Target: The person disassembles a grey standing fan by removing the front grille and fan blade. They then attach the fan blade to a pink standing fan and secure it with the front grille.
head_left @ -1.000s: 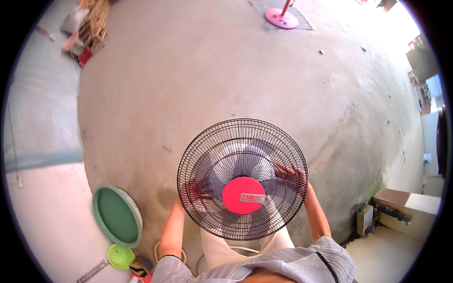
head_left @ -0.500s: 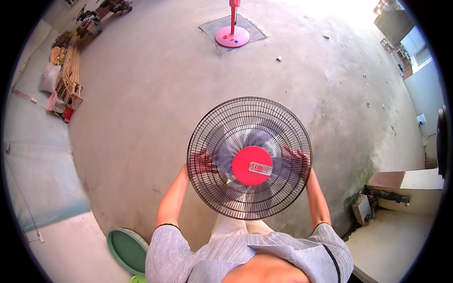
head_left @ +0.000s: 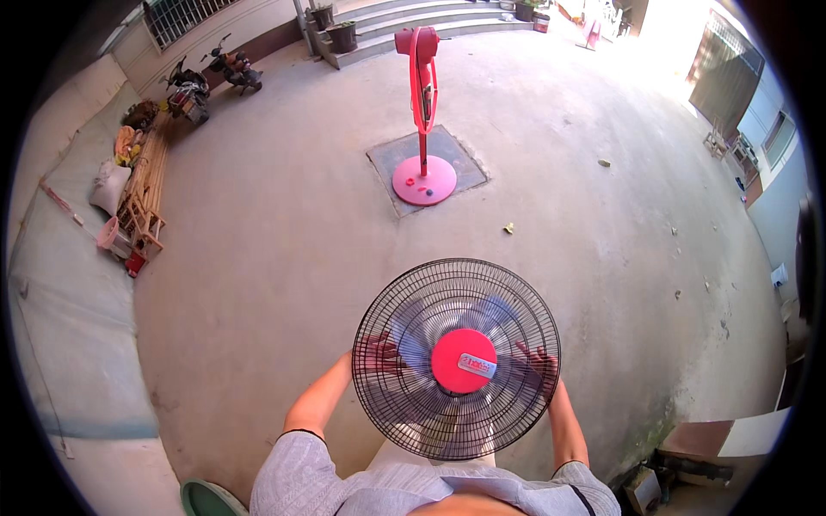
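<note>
In front of my body I hold a round black wire fan grille (head_left: 456, 279), its red centre disc (head_left: 449, 353) bearing a small silver label. Greyish-blue translucent fan blades show through the wires. My left hand (head_left: 377, 353) grips the left side from behind, fingers visible through the mesh. On the opposite side my right hand (head_left: 539, 358) holds the rim the same way, its fingers partly hidden by the wires. Ahead stands a pink-red fan stand (head_left: 423, 159) with a motor housing (head_left: 416, 45) on top and a red ring (head_left: 413, 90) hanging from it. Small parts (head_left: 422, 188) lie on its round base.
The stand's base rests on a square dark slab (head_left: 465, 159) in the concrete floor (head_left: 284, 224). Along the left wall are a bamboo bench (head_left: 153, 176), a sack (head_left: 109, 187) and motor scooters (head_left: 187, 93). Steps (head_left: 387, 30) rise behind. A green basin (head_left: 206, 500) sits lower left.
The view has tilted up, bringing the stand's upper part and the steps into sight. The grille appears lower in the picture, still held by both hands.
</note>
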A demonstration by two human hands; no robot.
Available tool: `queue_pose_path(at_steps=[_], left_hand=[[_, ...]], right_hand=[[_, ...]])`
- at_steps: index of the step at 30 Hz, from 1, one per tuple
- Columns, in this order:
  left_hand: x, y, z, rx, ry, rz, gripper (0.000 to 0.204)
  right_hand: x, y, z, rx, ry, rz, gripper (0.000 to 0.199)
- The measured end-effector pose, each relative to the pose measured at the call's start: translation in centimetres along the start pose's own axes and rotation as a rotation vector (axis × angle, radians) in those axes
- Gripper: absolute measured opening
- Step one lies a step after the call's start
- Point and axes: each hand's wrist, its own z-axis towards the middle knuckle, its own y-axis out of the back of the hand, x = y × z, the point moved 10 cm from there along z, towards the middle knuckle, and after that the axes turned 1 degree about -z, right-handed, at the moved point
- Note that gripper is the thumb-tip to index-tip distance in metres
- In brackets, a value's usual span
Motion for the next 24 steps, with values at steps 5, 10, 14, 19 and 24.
queue_pose_path(at_steps=[5,10,14,19,24], left_hand=[[-6.4,-3.6,7.0,-0.033,-0.099,-0.022,0.042],[-11.9,-5.9,14.3,-0.043,-0.187,-0.092,0.043],[-15.8,-6.0,20.4,-0.073,-0.224,-0.153,0.043],[-20.1,-3.5,27.5,-0.121,-0.324,-0.254,0.043],[-21.8,1.1,32.6,-0.212,-0.368,-0.348,0.044]], right_hand=[[11.4,-1.9,8.1,0.092,0.125,-0.534,0.045],[20.8,-4.8,14.8,0.288,0.009,-0.438,0.066],[26.5,-5.7,20.4,0.076,-0.143,-0.44,0.078],[32.2,-3.2,31.6,0.316,-0.204,-0.378,0.052],[34.0,2.3,40.9,0.228,-0.337,-0.186,0.042]])
